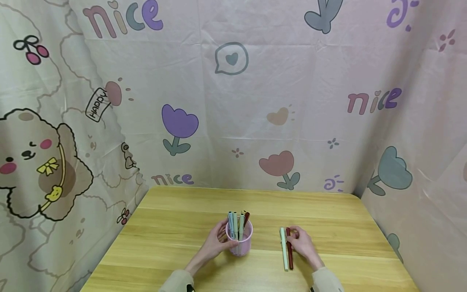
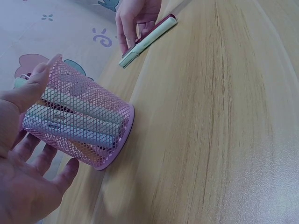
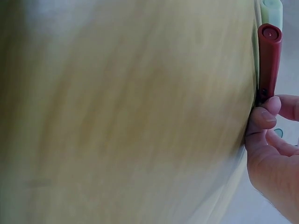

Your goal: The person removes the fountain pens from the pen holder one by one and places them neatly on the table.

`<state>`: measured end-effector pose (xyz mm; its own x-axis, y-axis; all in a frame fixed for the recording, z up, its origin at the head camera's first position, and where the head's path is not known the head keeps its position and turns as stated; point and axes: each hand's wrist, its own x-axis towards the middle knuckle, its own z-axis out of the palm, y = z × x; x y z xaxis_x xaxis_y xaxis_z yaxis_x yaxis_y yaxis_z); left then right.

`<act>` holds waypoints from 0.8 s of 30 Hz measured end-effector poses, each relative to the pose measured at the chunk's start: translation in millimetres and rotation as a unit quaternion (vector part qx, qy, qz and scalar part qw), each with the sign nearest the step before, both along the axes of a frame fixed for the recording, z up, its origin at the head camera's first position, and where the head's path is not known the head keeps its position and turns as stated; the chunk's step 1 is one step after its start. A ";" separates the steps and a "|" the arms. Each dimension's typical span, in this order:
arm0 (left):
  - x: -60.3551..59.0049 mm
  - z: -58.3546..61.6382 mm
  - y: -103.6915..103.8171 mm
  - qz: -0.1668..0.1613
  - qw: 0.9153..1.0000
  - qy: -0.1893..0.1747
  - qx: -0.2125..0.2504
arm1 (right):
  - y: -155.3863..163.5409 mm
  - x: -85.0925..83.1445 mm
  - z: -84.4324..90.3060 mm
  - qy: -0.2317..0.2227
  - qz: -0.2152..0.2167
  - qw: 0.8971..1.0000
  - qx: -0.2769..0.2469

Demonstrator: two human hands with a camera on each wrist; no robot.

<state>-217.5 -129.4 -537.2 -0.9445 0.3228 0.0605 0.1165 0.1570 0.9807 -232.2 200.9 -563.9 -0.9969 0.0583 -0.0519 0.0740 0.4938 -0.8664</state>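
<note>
Left hand cups the pink wire-mesh pen cup from its 9 o'clock side; thumb lies on the mesh wall, fingers loosely spread under/behind it, not clamped tight. Cup stands upright at bench centre, w/ several pastel pens inside, caps up – blue, green, plus a dark red one at the rim's 2 o'clock.

Right hand is at the cup's 3 o'clock, well apart from it. Its thumb and fingers pinch the dark red capped pen, which lies flat on the light wooden bench. A pale green capped pen lies touching it, parallel, on its 9 o'clock side, both pointing 12–6.

Behind the bench at 12 o'clock hangs a pink cartoon-print cloth backdrop w/ tulips, "nice" lettering.
</note>
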 end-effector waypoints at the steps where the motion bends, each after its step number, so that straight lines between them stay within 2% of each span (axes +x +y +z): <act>1: 0.1 0.1 0.0 0.000 1.000 0.001 0.000 | -0.1 0.1 0.1 0.000 0.000 1.000 -0.001; 24: -0.1 -0.9 -0.7 0.000 1.000 -0.003 0.000 | -1.6 1.4 0.1 0.001 0.000 1.000 -0.015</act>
<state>-217.6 -130.1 -538.1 -0.9448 0.3227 0.0559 0.1114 0.1562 0.9814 -230.9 199.3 -563.8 -0.9970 0.0577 -0.0519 0.0729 0.4670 -0.8813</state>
